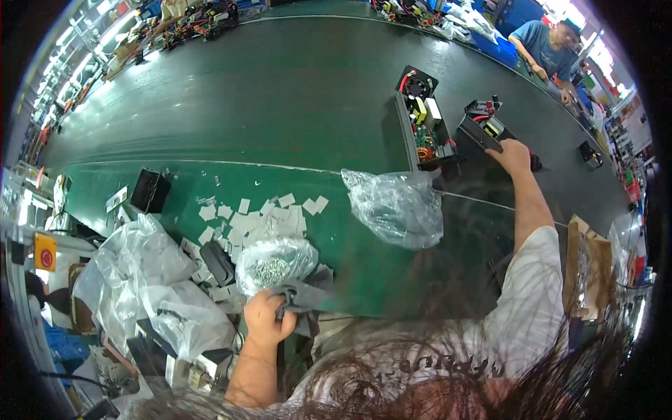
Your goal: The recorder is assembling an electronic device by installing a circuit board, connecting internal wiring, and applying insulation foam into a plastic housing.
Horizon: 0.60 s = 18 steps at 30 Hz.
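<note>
My left hand (266,320) is closed on a dark grey cloth (308,299) near the table's front edge. Just beyond it, a clear plastic bag of small metal screws (273,268) rests among scattered white square pieces (245,222). My right arm reaches far to the right, and my right hand (514,155) grips the near side of a black open-topped electronic unit (490,127) with a yellow part inside. To its left a longer black housing (425,126) lies open, showing a fan, a green circuit board and red wires. Crumpled clear plastic (396,210) lies at that housing's near end.
A black box (150,191) and a heap of clear plastic bags (143,273) are at the left. A small black part (590,155) lies far right. One co-worker (549,49) sits beyond the belt (280,91); more assemblies line its far edge. A brown carton (586,269) stands right.
</note>
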Each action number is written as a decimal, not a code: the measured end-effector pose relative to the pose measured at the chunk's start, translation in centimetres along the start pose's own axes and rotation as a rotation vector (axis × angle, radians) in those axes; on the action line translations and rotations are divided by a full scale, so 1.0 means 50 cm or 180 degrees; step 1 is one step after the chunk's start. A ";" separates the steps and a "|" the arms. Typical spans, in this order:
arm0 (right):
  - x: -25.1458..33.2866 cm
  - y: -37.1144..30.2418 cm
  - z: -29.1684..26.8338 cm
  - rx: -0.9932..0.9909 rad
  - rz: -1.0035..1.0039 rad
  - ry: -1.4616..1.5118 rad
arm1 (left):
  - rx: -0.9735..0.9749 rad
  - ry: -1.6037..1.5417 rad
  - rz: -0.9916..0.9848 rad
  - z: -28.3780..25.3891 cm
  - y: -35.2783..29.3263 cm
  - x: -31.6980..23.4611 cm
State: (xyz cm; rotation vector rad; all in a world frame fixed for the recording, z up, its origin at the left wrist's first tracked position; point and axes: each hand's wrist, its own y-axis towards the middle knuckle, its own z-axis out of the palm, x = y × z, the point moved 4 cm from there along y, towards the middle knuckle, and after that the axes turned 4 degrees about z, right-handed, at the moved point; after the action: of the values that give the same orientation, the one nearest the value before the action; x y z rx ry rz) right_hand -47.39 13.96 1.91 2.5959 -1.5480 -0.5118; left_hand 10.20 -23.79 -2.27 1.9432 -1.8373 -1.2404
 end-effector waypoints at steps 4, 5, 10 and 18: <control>-0.019 0.060 0.024 -0.0154 -0.0126 -0.0050 | 0.0124 -0.0034 -0.0128 -0.012 -0.019 0.012; -0.024 0.077 0.030 -0.0206 -0.0100 0.0018 | 0.0142 0.0033 -0.0135 -0.014 -0.024 0.014; 0.028 0.184 0.031 -0.0959 0.2292 0.0196 | -0.0077 0.0152 -0.0223 0.000 -0.030 0.015; 0.133 0.225 0.080 0.2816 0.0572 0.3252 | -0.0028 0.0259 -0.0207 -0.010 -0.016 0.005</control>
State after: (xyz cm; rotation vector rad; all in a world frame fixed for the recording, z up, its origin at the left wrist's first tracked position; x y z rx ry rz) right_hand -55.24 3.09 -0.85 2.3253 -1.6790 1.5711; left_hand 11.08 -24.04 -2.57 2.0325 -1.7397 -1.1672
